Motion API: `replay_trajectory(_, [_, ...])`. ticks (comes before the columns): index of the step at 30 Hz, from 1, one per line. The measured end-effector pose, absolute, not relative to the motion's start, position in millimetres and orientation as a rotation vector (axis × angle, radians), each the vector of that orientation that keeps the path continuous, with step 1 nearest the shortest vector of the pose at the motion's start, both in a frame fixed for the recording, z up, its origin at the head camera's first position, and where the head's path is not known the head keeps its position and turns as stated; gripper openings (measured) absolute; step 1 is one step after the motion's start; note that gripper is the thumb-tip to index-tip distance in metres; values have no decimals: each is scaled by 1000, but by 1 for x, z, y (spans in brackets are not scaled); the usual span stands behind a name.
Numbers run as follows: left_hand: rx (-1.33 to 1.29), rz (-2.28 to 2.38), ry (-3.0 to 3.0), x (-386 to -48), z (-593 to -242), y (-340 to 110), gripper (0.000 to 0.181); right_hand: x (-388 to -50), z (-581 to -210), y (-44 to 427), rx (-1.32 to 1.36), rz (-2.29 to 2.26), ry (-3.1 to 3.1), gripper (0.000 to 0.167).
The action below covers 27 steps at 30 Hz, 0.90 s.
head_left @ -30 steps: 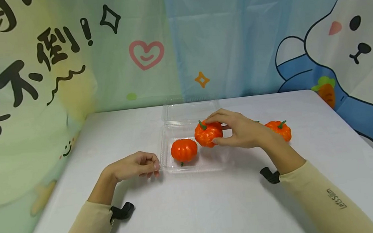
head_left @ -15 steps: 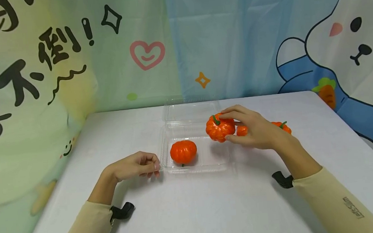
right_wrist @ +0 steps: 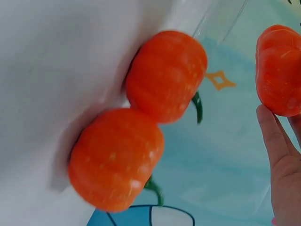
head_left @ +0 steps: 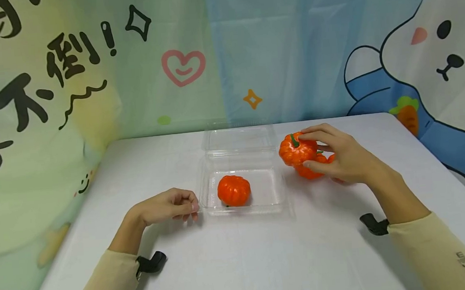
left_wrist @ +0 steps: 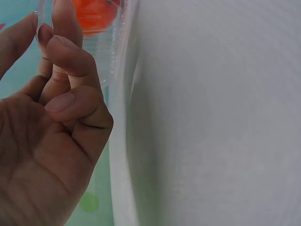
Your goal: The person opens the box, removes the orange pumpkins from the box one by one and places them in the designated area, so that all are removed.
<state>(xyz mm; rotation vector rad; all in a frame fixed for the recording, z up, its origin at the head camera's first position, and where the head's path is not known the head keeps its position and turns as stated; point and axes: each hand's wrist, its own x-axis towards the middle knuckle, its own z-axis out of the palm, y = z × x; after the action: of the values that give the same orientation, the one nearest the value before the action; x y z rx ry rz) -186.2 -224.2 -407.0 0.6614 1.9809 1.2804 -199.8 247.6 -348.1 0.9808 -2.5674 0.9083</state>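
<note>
White counter (head_left: 242, 262) nearest you; your L grip (head_left: 165, 207) pinches clear box (head_left: 266, 185) by its edge, boxed pumpkin (head_left: 234, 191) inside; R of it, your R grip (head_left: 342, 157) pinches held pumpkin (head_left: 296, 151); printed backdrop (head_left: 290, 45) behind. R-wrist cam shows 2 loose pumpkins (right_wrist: 117, 160) touching, w/ stems; in head cam your R grip part-hides them.

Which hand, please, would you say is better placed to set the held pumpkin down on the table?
Likely the right hand: it holds that pumpkin near two other pumpkins on the table. The left hand pinches the clear container at its left edge, farther away.
</note>
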Motion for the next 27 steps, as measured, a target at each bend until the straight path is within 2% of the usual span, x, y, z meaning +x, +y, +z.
replay_trajectory(27, [658, 1274, 1972, -186, -406, -224, 18, -189, -354, 319, 634, 951, -2533, 69])
